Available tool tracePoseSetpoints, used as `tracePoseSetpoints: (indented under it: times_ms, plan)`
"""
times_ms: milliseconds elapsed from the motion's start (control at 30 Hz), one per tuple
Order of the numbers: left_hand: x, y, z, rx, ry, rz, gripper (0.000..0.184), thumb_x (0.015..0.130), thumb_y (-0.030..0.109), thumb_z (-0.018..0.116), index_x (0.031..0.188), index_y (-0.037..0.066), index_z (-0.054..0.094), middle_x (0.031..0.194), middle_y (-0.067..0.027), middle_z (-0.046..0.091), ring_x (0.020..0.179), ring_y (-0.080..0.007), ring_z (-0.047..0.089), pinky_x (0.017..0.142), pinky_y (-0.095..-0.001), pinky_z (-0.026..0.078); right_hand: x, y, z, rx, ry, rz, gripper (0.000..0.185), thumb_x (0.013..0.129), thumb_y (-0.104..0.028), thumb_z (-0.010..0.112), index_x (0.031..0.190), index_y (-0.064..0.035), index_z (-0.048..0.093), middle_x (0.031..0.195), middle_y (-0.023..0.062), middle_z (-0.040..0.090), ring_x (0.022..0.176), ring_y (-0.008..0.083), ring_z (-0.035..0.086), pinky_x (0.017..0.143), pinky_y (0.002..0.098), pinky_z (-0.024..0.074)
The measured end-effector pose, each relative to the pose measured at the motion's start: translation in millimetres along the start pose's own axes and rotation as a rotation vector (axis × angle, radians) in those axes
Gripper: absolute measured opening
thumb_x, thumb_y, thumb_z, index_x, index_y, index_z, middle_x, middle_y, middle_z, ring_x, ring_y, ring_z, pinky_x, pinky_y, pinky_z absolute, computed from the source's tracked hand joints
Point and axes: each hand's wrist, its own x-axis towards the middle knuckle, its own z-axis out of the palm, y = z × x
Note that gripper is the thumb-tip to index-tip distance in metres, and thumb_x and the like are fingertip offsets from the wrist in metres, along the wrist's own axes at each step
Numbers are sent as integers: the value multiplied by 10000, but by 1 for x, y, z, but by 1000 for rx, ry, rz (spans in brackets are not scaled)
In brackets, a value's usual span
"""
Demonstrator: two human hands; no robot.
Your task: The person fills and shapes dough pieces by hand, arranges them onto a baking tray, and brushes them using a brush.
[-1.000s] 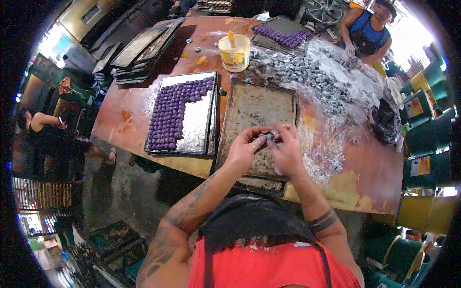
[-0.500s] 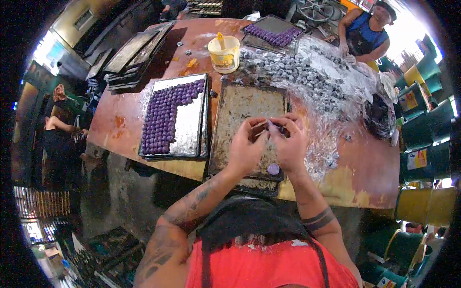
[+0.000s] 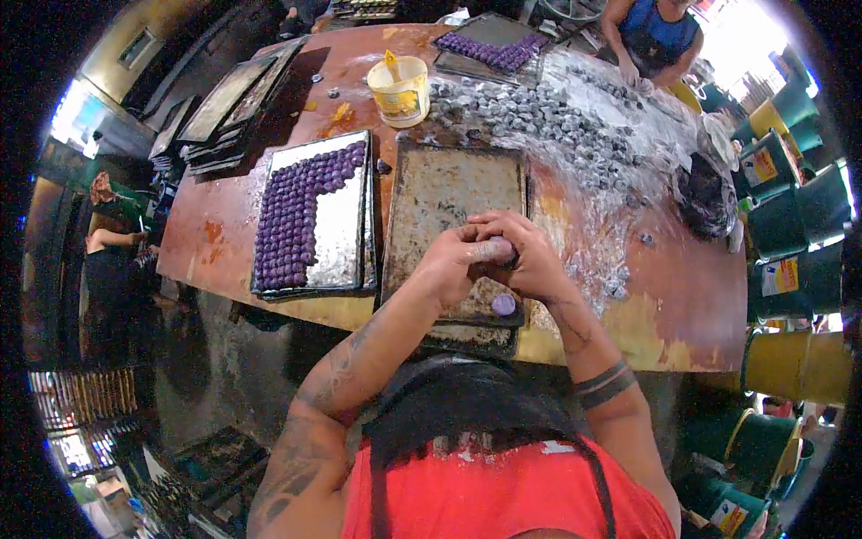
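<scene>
My left hand (image 3: 453, 262) and my right hand (image 3: 530, 259) are closed together over a worn, stained baking tray (image 3: 431, 207). Between the palms is a small piece of purple dough, mostly covered by the fingers. Just below the hands, near the tray's front edge, lies a flattened pale purple dough disc (image 3: 504, 305). To the left, a shiny tray (image 3: 341, 229) carries tight rows of dark purple dough balls (image 3: 285, 225), with bare metal along its right side.
A yellow-white bucket (image 3: 400, 94) with a brush in it stands behind the tray. Many floured dough lumps (image 3: 575, 126) cover plastic film at the right. Stacked trays (image 3: 229, 108) lie at the back left. A co-worker (image 3: 651, 45) reaches over the far right edge; another person (image 3: 112, 242) stands left.
My hands went from a fingertip pinch to being pressed together, the right palm cupped over the left. The view has shifted slightly. The disc stays on the tray.
</scene>
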Motion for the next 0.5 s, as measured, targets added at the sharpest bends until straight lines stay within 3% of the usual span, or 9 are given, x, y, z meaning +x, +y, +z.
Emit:
tracePoseSetpoints:
  times_ms: [33, 133, 233, 333, 467, 500]
  plan:
    - [0, 0, 0, -30, 1, -27, 326, 828, 115, 748, 1111, 31, 609, 1015, -58, 663, 926, -190, 642, 776, -345, 515, 0, 1, 0, -2, -20, 20, 458, 650, -5, 739, 1088, -85, 633, 1246, 106, 620, 1190, 331, 548, 1023, 414, 431]
    - [12, -13, -6, -65, -56, 1, 338, 833, 138, 749, 1120, 32, 606, 1032, -60, 660, 931, -185, 631, 760, -354, 501, -1, 14, 4, -127, 89, -64, 393, 635, -76, 837, 956, -71, 611, 1111, 121, 646, 1048, 317, 609, 900, 386, 491]
    - [12, -28, -8, 121, -53, 62, 331, 849, 152, 737, 1124, 26, 606, 1040, -64, 660, 929, -184, 631, 748, -359, 500, -9, 20, 3, -157, 186, -23, 486, 570, -97, 868, 981, -57, 612, 1037, 115, 627, 1010, 305, 594, 888, 379, 487]
    - [14, -24, -3, -54, 109, 8, 329, 865, 160, 723, 1138, 18, 606, 1044, -73, 663, 929, -178, 630, 760, -361, 500, -13, 15, 20, -129, 300, 250, 500, 565, -99, 877, 975, -39, 596, 1024, 100, 601, 1013, 272, 579, 901, 365, 477]
    - [-10, 12, 14, 326, 212, 156, 344, 851, 114, 729, 1146, -13, 607, 1078, -104, 660, 955, -203, 651, 842, -339, 520, -9, -3, 15, 175, 247, 238, 414, 641, -72, 853, 953, -48, 582, 1103, 99, 594, 1053, 249, 573, 920, 366, 471]
    - [-9, 6, 11, 286, 145, 130, 340, 849, 111, 730, 1140, -14, 608, 1072, -103, 661, 951, -203, 654, 839, -332, 524, -7, -8, 12, 207, 224, 210, 395, 662, -64, 847, 955, -56, 581, 1127, 99, 595, 1064, 244, 573, 924, 367, 472]
